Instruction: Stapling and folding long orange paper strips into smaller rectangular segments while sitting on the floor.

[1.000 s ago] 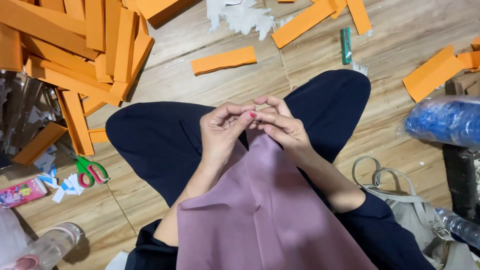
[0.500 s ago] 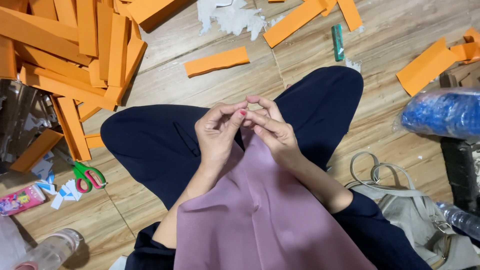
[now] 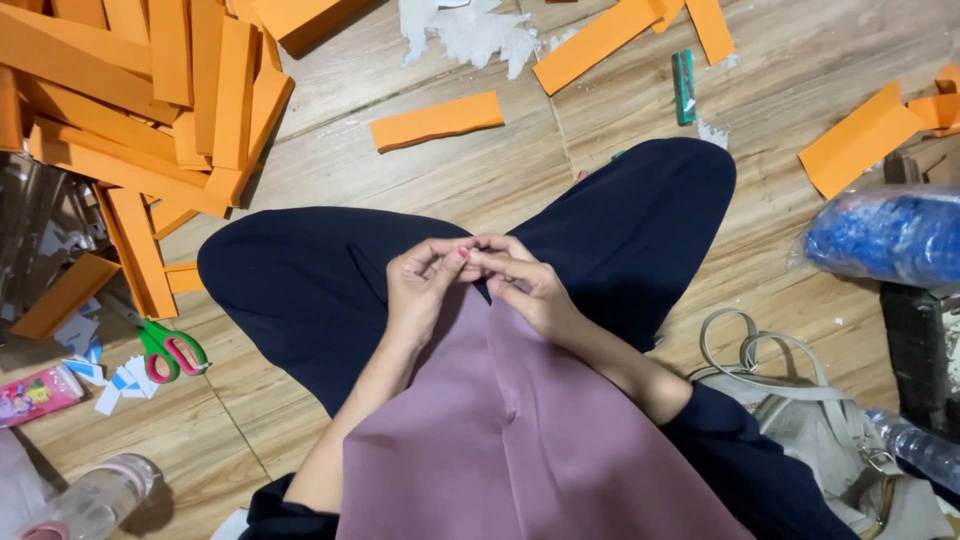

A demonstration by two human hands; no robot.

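I sit cross-legged on a wooden floor in dark blue trousers (image 3: 290, 290), with a mauve cloth (image 3: 520, 430) hanging down over my lap. My left hand (image 3: 425, 285) and my right hand (image 3: 525, 285) meet at the cloth's top point, above my crossed legs. The fingertips of both hands are pinched against each other. Nothing shows between the fingers, and something tiny there would be hidden. A single orange paper strip (image 3: 437, 120) lies on the floor just beyond my knees.
A big pile of orange strips (image 3: 150, 90) fills the upper left, with green-and-red scissors (image 3: 165, 348) below it. There are white scraps (image 3: 470, 30), a green stick (image 3: 684, 85), a blue plastic bag (image 3: 890, 235), a grey handbag (image 3: 810, 420) and a plastic bottle (image 3: 90, 500).
My hands stay together at the same spot and only the fingertips shift a little. The view has tilted slightly.
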